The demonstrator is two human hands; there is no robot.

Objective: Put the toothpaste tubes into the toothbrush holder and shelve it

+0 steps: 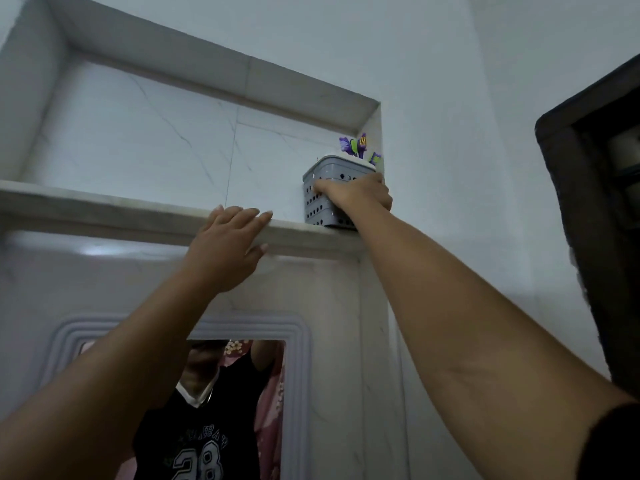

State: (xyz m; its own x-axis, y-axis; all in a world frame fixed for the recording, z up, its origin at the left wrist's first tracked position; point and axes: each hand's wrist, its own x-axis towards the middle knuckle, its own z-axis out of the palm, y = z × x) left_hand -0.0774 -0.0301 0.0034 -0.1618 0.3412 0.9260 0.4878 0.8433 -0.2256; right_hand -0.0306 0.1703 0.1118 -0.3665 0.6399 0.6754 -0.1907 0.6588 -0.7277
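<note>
At two o'clock on the ledge: toothbrush holder (pixel 320 199), grey perforated plastic, upright, base on the marble shelf (pixel 104 209) by the niche's right wall.
Handling: likely light and stiff; smooth walls, best clasped round the sides.
Contents: purple and green ends (pixel 360 147) poke above the rim; tubes or brushes, cannot tell.
Right hand (pixel 360 195): wrapped closed round the holder's front.
Left hand (pixel 228 244): at nine o'clock of holder, fingers spread flat on the shelf lip, holding nothing.

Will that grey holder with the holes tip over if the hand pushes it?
Probably not easily: the toothbrush holder looks boxy and stands flat on the shelf, tucked into the corner. It is likely light plastic, so the right hand could slide it.
</note>
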